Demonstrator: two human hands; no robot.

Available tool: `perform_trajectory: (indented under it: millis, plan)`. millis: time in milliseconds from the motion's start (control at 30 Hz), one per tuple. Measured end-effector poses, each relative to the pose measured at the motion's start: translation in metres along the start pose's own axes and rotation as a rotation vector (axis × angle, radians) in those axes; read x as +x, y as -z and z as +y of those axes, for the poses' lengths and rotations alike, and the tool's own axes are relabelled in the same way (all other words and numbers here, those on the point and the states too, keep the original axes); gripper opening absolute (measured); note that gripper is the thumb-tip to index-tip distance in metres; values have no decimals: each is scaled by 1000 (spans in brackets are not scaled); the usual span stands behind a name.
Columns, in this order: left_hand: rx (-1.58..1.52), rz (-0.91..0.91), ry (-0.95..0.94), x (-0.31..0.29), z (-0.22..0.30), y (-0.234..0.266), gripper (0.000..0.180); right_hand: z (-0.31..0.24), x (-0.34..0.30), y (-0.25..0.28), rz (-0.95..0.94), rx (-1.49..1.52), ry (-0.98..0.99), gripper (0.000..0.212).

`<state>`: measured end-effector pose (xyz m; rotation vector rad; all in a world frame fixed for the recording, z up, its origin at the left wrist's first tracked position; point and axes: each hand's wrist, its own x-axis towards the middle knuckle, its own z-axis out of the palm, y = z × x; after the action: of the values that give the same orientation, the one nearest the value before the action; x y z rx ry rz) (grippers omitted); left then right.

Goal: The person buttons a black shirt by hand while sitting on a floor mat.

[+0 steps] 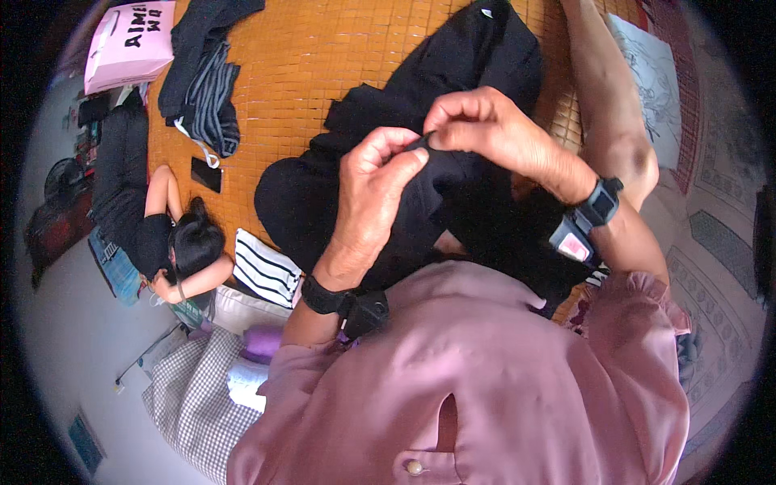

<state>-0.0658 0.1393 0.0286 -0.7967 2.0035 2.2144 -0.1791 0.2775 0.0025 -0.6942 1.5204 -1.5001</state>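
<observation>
A black garment (453, 89) lies bunched on an orange woven mat (323, 56) in front of me. My left hand (376, 182) pinches a fold of the black cloth near its middle. My right hand (493, 129) grips the same fold from the other side, fingertips meeting the left hand's. Both wrists carry black straps with small devices. I wear a pink shirt that fills the lower part of the view.
Another person in dark clothes (153, 234) lies at the left edge of the mat. Dark and striped folded clothes (206, 89), a black phone (205, 174), a pink bag (129, 44), a black-and-white striped cloth (265, 271) and a checked cloth (190, 396) surround the spot.
</observation>
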Motion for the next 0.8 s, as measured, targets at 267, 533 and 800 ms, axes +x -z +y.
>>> perform_trajectory:
  millis: [267,533,800]
  plan:
    - [-205,-150,112,0,14,6,18,14,4,3,-101,587,-239,17]
    - [-178,-105,55,-1,11,8,13,15,6,6,-135,606,-226,22]
    - [-166,38,-60,2,1,6,14,11,5,3,164,106,9,13]
